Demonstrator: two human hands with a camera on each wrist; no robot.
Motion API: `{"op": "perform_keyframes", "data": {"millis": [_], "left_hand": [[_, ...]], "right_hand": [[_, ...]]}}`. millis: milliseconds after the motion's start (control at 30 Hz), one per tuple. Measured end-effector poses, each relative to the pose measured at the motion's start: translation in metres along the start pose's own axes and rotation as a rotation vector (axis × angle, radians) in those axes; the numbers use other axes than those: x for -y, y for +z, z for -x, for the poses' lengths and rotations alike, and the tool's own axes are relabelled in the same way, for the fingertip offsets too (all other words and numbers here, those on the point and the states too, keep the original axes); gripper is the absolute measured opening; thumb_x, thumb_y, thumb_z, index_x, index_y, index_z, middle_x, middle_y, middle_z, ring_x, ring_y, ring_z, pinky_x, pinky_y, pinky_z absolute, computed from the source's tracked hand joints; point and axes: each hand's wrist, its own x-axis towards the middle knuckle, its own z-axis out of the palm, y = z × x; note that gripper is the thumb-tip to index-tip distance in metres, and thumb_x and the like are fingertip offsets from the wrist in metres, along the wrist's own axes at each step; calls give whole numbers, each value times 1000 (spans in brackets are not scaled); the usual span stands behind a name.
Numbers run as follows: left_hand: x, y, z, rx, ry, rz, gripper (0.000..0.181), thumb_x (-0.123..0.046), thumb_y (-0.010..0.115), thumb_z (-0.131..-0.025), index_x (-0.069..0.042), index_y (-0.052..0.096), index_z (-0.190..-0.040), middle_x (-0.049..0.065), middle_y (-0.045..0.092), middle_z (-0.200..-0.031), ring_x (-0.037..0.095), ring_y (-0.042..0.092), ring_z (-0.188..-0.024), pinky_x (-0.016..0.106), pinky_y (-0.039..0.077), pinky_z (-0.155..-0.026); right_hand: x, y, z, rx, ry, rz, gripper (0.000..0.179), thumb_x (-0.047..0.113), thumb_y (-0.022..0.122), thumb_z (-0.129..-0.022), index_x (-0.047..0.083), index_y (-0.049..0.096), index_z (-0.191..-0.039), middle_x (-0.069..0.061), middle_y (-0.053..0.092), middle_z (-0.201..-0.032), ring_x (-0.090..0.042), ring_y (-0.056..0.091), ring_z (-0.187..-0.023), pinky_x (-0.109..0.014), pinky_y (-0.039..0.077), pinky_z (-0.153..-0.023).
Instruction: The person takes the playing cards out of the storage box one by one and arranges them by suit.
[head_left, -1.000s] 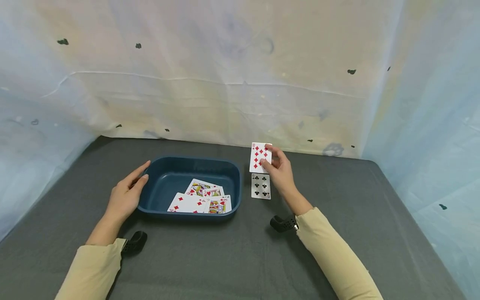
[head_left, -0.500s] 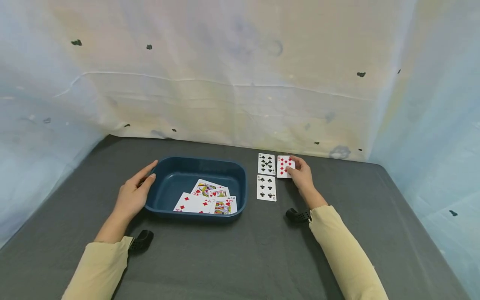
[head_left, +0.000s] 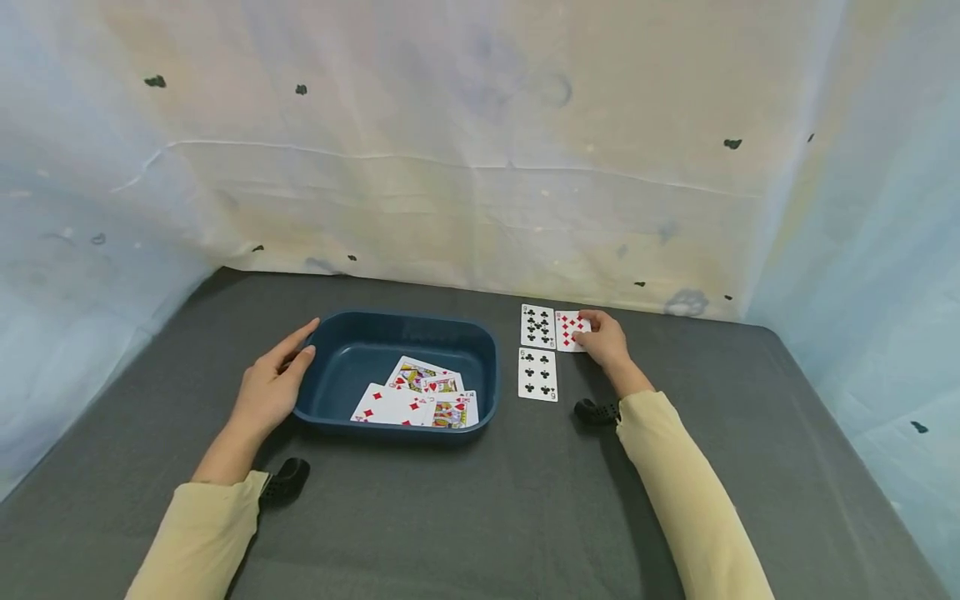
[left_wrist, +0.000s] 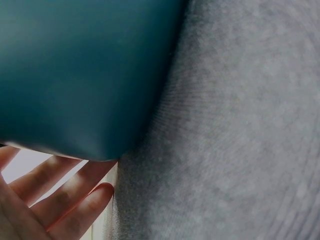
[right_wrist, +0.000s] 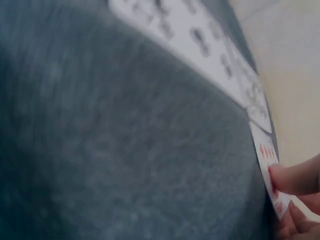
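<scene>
In the head view my right hand pinches a red diamonds playing card near its right edge. That card lies at the table's far side, beside the nine of clubs. Just below the nine is the six of clubs. In the right wrist view my thumb presses the face of the diamonds card. My left hand rests against the left end of a dark blue tray. The left wrist view has its straight fingers touching the tray's wall.
Several playing cards lie overlapping inside the tray, including face cards. A dark grey cloth covers the table. Behind the table hangs a pale patterned curtain, which also closes off both sides.
The right hand has moved the diamonds card rightward off the nine of clubs and down beside it, then slightly left against it. The left hand has stayed at the tray.
</scene>
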Motion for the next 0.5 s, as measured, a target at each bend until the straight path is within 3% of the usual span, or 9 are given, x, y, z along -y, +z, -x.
{"op": "perform_keyframes", "data": {"millis": [167, 300, 400, 500], "left_hand": [[-2, 0, 0, 2, -2, 0, 49, -40, 32, -105, -28, 29, -152, 28, 50, -134, 39, 51, -107, 52, 44, -81], [-3, 0, -1, 1, -6, 4, 48, -39, 32, -105, -28, 30, -152, 28, 49, -136, 40, 51, -108, 55, 43, -83], [-2, 0, 0, -1, -5, 4, 48, -38, 32, -105, -28, 30, -152, 28, 49, -136, 40, 50, -109, 56, 43, -83], [-1, 0, 1, -5, 3, -1, 48, -38, 32, -105, -27, 30, -152, 28, 50, -134, 39, 51, -106, 53, 43, -81]], "right_hand": [[4, -1, 0, -27, -27, 152, 47, 7, 55, -91, 0, 49, -137, -29, 43, -133, -42, 38, -123, -51, 33, -102], [5, -2, 0, -23, -29, 201, 43, 9, 55, -93, 0, 52, -135, -32, 33, -140, -46, 28, -129, -53, 29, -104], [4, -1, -1, -30, -31, 203, 41, 10, 54, -94, -1, 54, -134, -33, 29, -145, -48, 25, -134, -54, 25, -108], [5, 1, 1, -81, -43, 136, 41, 12, 54, -95, 0, 54, -134, -30, 37, -143, -44, 33, -133, -52, 26, -110]]}}
